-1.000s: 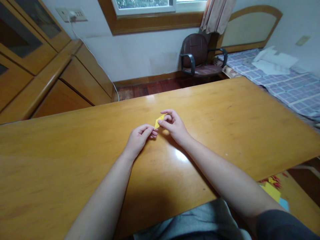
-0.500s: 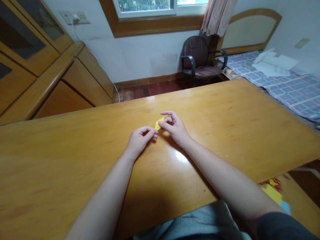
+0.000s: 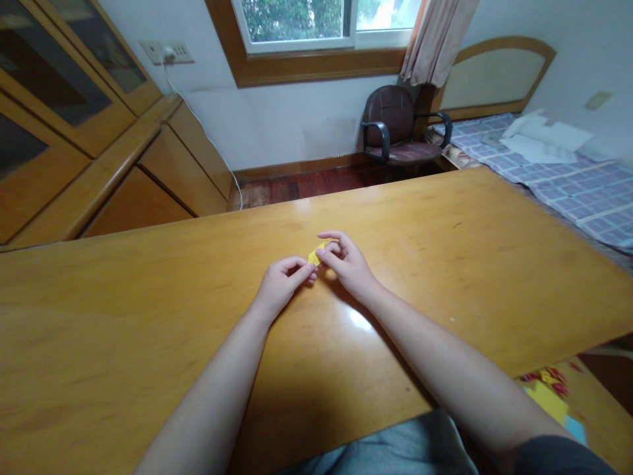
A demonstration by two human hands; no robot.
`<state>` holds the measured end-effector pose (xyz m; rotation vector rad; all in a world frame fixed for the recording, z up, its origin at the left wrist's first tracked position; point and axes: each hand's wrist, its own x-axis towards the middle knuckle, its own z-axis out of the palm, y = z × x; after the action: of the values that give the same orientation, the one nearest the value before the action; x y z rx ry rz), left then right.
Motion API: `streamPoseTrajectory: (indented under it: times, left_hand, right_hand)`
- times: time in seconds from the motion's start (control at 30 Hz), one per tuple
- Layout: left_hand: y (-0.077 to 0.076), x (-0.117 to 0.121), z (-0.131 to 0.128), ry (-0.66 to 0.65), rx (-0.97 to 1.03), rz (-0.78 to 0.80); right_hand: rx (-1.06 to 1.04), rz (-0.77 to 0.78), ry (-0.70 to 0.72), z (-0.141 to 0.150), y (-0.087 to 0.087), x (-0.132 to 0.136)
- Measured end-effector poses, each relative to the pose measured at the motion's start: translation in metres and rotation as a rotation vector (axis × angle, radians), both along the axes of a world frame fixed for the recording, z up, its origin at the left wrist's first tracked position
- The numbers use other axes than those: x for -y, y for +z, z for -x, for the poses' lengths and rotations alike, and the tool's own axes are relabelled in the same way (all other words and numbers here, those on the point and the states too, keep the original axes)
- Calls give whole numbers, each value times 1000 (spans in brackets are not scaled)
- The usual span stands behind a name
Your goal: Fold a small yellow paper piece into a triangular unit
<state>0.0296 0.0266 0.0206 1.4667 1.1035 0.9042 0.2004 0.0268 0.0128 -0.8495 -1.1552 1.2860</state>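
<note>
Between my two hands is a small piece of folded yellow paper (image 3: pixel 315 255), held just above the wooden table (image 3: pixel 148 330). My left hand (image 3: pixel 287 280) pinches its lower left tip between thumb and fingers. From the other side, my right hand (image 3: pixel 347 264) grips the paper with thumb and bent fingers, its index finger stretched out above. The fingers cover much of the paper, so its full shape is hidden.
At lower right, a lower surface bears yellow paper sheets (image 3: pixel 548 401), a light blue sheet (image 3: pixel 575 430) and small red and yellow pieces (image 3: pixel 551 378). Beyond the table stand a brown armchair (image 3: pixel 390 119), a bed (image 3: pixel 568 191) and a wooden cabinet (image 3: pixel 113 165).
My left thumb and fingers have shifted slightly over the yellow paper's tip, so less of it shows. Both hands keep hold of it. The whole view has tilted up a little.
</note>
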Motion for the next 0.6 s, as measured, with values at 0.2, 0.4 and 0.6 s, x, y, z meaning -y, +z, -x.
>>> streamPoseTrajectory:
  times: [0.2, 0.4, 0.6]
  left_hand:
    - [2, 1, 0, 42, 33, 28]
    - [1, 0, 0, 42, 44, 43]
    - [1, 0, 0, 36, 52, 46]
  right_hand:
    - [-21, 32, -32, -1, 2, -1]
    - [-69, 49, 3, 0, -1, -1]
    - [-65, 50, 11, 1, -1, -2]
